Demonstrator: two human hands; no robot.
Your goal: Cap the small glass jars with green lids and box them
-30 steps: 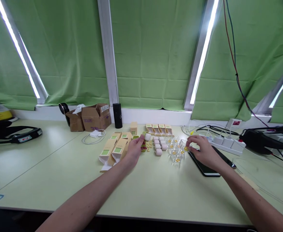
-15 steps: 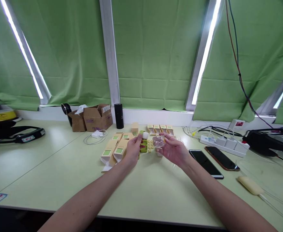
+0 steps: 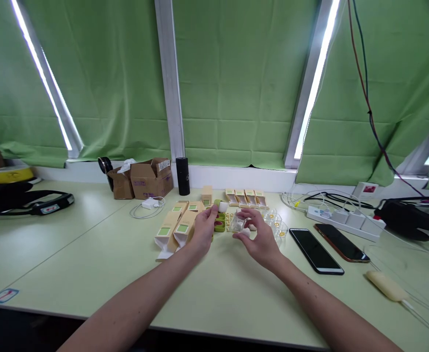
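Note:
My left hand (image 3: 204,227) pinches a small white rounded piece (image 3: 222,207) that looks like a cap, above a green tray (image 3: 219,226) with round recesses. In my right hand (image 3: 261,240) is a small clear container (image 3: 238,223), gripped between thumb and fingers; it looks empty. Another small white piece (image 3: 245,232) shows by the right thumb. Behind and between the hands lie several tiny yellow pieces (image 3: 229,216). Right of the right hand stand several clear cups (image 3: 281,230) with yellowish centres. Beside my left hand lie several beige boxes (image 3: 166,230) with green labels.
More beige boxes (image 3: 245,197) stand at the back. Two phones (image 3: 316,250) (image 3: 341,242), a power strip (image 3: 344,220) with cables and a cream mouse-shaped device (image 3: 386,286) are on the right. Cardboard boxes (image 3: 151,180), a black cylinder (image 3: 182,177) and a white charger (image 3: 149,203) sit back left.
My right hand has turned over from palm up, tilting the clear container with it. The clear cups beside it now show plainly. My left hand stays nearly in place; the view has shifted slightly.

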